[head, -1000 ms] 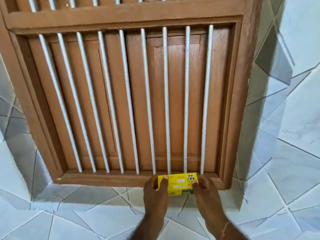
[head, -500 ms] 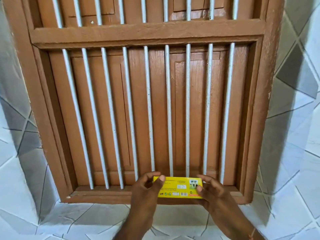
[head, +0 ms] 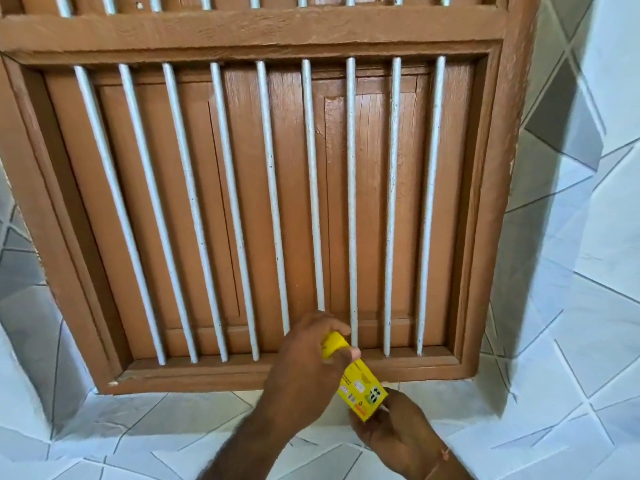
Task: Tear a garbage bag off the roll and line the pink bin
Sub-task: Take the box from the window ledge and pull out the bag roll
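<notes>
Yellow cardboard is what I am seeing between both hands: a small printed box [head: 360, 386] is being held tilted, its upper end toward the window and its lower end toward the camera; the left hand [head: 304, 368] is curling over the upper end, fingers bent around it and the thumb [head: 351, 351] pressing on the top edge, so it is grasping the box rather than lying loose; the left forearm is reaching in from the bottom middle and angling up to the right; the right hand [head: 391, 431] is sitting lower and nearer the camera, pinching the box's lower corner with its fingertips, palm turned partly upward, a thin thread bracelet [head: 441, 457] showing at the wrist; whether a roll of bags is inside the box I cannot tell; I am seeing the box hovering just in front of the brown wooden sill [head: 277, 372] of a shuttered window, whose white bars [head: 351, 202] are standing upright behind the hands; pale tiles [head: 571, 375] with dark diagonal lines are surrounding the frame on both sides and below.
</notes>
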Demonstrator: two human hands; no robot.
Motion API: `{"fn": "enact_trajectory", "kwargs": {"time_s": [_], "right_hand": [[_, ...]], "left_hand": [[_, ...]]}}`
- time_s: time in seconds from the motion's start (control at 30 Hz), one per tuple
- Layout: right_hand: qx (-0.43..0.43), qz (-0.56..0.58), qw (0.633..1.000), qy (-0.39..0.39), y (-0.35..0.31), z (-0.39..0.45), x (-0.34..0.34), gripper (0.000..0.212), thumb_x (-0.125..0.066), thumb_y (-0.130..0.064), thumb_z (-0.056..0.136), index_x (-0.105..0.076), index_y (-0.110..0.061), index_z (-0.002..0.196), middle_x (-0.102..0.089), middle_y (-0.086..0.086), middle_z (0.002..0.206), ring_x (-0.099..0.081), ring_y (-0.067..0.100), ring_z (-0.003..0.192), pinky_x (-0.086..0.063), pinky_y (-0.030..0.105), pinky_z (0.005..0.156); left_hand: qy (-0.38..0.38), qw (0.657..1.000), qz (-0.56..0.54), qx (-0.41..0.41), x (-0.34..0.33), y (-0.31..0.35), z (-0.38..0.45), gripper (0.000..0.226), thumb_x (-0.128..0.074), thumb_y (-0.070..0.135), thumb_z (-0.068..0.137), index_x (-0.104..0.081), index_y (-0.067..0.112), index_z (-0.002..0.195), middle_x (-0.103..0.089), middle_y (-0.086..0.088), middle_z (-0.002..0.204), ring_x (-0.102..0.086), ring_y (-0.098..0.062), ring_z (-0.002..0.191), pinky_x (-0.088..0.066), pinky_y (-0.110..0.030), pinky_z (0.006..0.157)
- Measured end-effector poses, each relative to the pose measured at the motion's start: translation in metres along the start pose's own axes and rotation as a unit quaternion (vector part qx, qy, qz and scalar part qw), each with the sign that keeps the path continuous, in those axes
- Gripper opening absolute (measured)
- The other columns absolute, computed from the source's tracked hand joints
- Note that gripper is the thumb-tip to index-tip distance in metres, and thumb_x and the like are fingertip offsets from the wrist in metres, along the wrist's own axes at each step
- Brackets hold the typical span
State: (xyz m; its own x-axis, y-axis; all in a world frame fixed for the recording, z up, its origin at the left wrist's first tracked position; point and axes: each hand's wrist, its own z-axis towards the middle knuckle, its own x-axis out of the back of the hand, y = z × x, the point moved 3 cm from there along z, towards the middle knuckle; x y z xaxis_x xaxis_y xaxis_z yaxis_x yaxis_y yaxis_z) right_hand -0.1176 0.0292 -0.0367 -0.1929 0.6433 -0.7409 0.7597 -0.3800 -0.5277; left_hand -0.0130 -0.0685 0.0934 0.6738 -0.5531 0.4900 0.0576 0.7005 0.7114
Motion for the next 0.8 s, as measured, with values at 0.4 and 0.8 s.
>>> {"fn": "enact_trajectory", "kwargs": {"time_s": [0.4, 0.8], "right_hand": [[-0.053, 0.086, 0.995, 0.011, -0.005, -0.008, 0.026, 0.037, -0.063, -0.008, 0.076, -0.059, 0.003, 0.111, -0.056, 0.021, 0.100, -0.057, 0.031, 0.077, -0.056, 0.029, 0.047], [0.249, -0.174, 0.951, 0.054, -0.090, -0.051, 0.047, 0.034, -0.062, 0.001, 0.084, -0.058, -0.023, 0.108, -0.063, 0.014, 0.107, -0.061, 0.030, 0.088, -0.050, 0.039, 0.069]], "left_hand": [[0.034, 0.995, 0.035, -0.081, 0.025, 0.037, 0.035, 0.015, -0.075, 0.024, 0.078, -0.068, 0.028, 0.091, -0.059, 0.009, 0.104, -0.058, -0.003, 0.092, -0.044, -0.008, 0.078], [0.204, 0.928, -0.143, 0.276, -0.009, -0.152, -0.004, 0.021, -0.072, 0.019, 0.084, -0.062, 0.016, 0.066, -0.064, -0.003, 0.069, -0.058, -0.024, 0.070, -0.043, -0.030, 0.064]]}}
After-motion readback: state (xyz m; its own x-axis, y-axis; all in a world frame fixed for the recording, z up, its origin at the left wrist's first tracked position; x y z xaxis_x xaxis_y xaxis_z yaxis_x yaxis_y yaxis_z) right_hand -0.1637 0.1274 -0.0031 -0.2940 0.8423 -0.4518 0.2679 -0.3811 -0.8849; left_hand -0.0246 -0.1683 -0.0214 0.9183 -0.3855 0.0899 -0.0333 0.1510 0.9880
